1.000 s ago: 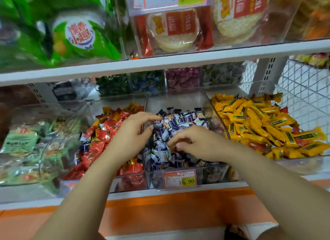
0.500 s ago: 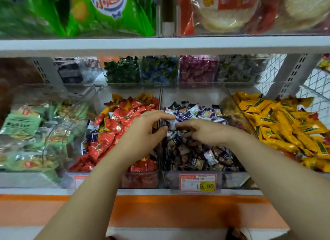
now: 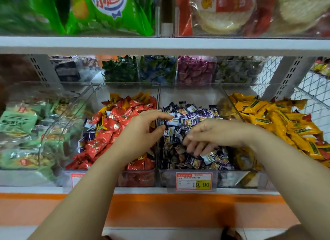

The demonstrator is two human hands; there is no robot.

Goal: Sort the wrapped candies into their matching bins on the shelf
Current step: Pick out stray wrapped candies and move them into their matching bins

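Note:
Clear bins stand side by side on the shelf. The red candies point(image 3: 117, 130) fill one bin, with a few stray purple-white ones point(image 3: 89, 134) among them. The purple-white candies point(image 3: 193, 117) fill the bin to its right. My left hand point(image 3: 142, 132) reaches over the divider point(image 3: 158, 96) between the two bins, thumb and fingers pinching a small purple candy point(image 3: 161, 123). My right hand point(image 3: 214, 134) hovers over the purple bin, its loosely bent fingers touching the candies near the front.
Yellow candy bars point(image 3: 278, 121) fill the bin at the right, green packets point(image 3: 17, 121) the one at the left. Smaller bins of green, blue, pink and grey sweets point(image 3: 194, 70) stand behind. A price tag point(image 3: 194, 181) hangs on the front. A shelf board point(image 3: 160, 45) runs overhead.
My right hand has drawn back from the divider toward the front of the purple bin, its fingers dropping. My left hand has stayed at the divider. The view has tilted slightly.

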